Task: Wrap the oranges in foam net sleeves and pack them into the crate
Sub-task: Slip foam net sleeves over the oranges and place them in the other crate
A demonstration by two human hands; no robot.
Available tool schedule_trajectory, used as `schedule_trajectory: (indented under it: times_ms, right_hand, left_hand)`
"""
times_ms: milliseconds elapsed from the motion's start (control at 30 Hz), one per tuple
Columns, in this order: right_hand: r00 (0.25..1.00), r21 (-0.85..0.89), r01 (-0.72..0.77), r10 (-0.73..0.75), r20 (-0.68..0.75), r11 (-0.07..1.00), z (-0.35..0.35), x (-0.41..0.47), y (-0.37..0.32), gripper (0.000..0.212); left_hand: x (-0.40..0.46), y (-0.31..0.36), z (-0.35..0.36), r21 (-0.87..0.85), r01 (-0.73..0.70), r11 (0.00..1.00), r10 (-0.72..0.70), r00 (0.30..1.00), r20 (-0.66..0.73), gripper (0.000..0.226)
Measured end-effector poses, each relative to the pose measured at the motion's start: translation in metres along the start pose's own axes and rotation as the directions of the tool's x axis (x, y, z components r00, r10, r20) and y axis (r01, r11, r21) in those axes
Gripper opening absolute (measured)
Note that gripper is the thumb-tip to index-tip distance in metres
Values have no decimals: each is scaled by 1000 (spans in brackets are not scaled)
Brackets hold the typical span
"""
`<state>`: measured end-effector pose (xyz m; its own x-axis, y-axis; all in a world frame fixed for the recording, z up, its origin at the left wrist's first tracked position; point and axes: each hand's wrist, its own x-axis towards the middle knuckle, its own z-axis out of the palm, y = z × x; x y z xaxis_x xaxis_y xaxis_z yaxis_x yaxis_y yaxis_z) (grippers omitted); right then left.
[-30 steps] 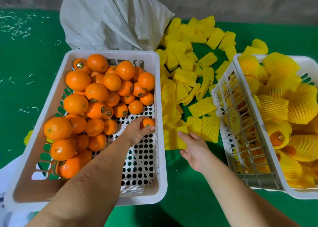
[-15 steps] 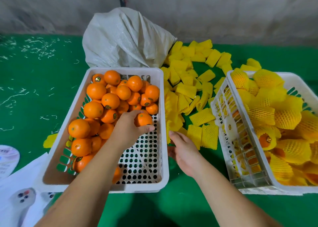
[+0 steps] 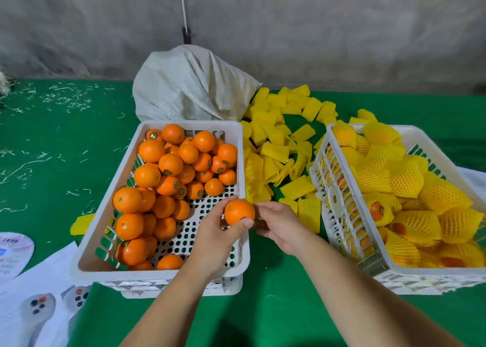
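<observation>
My left hand (image 3: pixel 214 235) grips one bare orange (image 3: pixel 238 212) just above the right rim of the white crate (image 3: pixel 189 124), which holds several unwrapped oranges (image 3: pixel 168 168). My right hand (image 3: pixel 280 225) is close beside that orange on its right, fingers curled toward it. Whether it holds a sleeve is hidden. Loose yellow foam net sleeves (image 3: pixel 273 149) lie in a pile on the green table between the two crates. The right-hand white crate (image 3: pixel 319 181) is full of oranges wrapped in yellow net (image 3: pixel 410 178).
A white woven sack (image 3: pixel 192 84) slumps behind the left crate against the grey wall. Printed papers (image 3: pixel 31 294) lie at the table's near left corner. One stray sleeve (image 3: pixel 80 223) sits left of the left crate. Bare green cloth (image 3: pixel 276 294) lies between my forearms.
My left hand lifted an orange out of the left crate and brought it to the right rim. My right hand left the sleeve pile and came up beside the orange. The camera tilted up.
</observation>
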<state>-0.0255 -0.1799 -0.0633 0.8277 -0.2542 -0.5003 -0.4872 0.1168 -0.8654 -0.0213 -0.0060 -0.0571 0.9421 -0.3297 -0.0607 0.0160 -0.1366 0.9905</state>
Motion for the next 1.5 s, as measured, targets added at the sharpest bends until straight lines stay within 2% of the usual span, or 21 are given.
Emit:
schedule_trajectory:
  times_ms: [67,167,233,267,333,400,433,467,533,600,667,833,1000,1067,1167,1200,1300,1433,1500]
  right_hand:
    - [993,-81,68,-75,-87,994,5,-4,-2,14]
    - [945,-146,214,-242,-218,966,7,-16,-5,16]
    - [922,-204,311,-346,-171,928,0,-21,-5,17]
    - [927,-173,331,-354,-124,928,-4,-22,-3,26]
    - [961,41,275,-274,-37,961,-15,-25,-4,36]
    - [971,202,224,-235,33,953,-26,-29,-5,33]
    - [969,196,232,-243,36,953,-32,-32,-6,29]
    - [964,140,260,-264,12,955,-37,-34,-7,24]
    - [931,-117,348,-357,-71,930,-42,-39,-7,19]
    - [869,-408,424,-490,-69,809,-40,-43,-7,24]
    - [832,-496,475,-554,-15,727,-35,-46,-9,36]
    - [882,-294,464,-468,61,836,-36,-51,-11,48]
    - [874,-209,450,-476,-99,868,-41,-54,-12,14]
    - [878,-200,428,-457,-139,882,-41,-56,-12,13]
    - [878,-243,389,-438,-195,889,-40,-59,-7,24]
    - [896,-165,378,-405,-183,911,-39,-61,-5,29]
    - [961,261,276,-261,-91,925,-33,-66,0,41]
    - [962,374,272,-264,-75,887,-23,-66,9,23]
    - [965,435,260,-247,-87,862,-17,-69,9,22]
  left_hand:
    - [0,0,0,20,-3,1000,4,1000,-8,62]
    - [-3,6,4,19,-26,999,26,1000,-7,62]
    - [-8,9,10,-43,-29,999,29,999,12,58]
    - [-11,10,14,-83,-24,996,25,1000,9,58]
    - [-12,15,20,-156,-1,988,1,1000,1,57]
    - [-8,20,20,-223,20,975,-14,1000,28,59]
    - [-6,21,20,-235,21,972,-10,999,46,69]
    - [-5,22,21,-261,25,965,-8,998,67,83]
    - [-5,21,26,-374,68,925,-21,991,129,99]
    - [-9,19,33,-455,110,883,-27,982,185,102]
    - [-10,18,38,-452,121,884,-26,977,210,105]
    - [-11,18,31,-493,166,854,-39,965,258,112]
    - [-14,20,39,-430,106,897,-26,982,188,109]
    - [-15,22,39,-422,93,902,-14,982,186,107]
    - [-18,22,39,-420,103,902,-8,975,221,94]
    - [-18,21,39,-434,116,893,-17,974,224,85]
    - [-15,20,40,-493,145,858,-36,974,224,57]
    - [-15,25,40,-563,174,808,-42,970,239,73]
    - [-15,24,41,-581,161,797,-38,975,218,75]
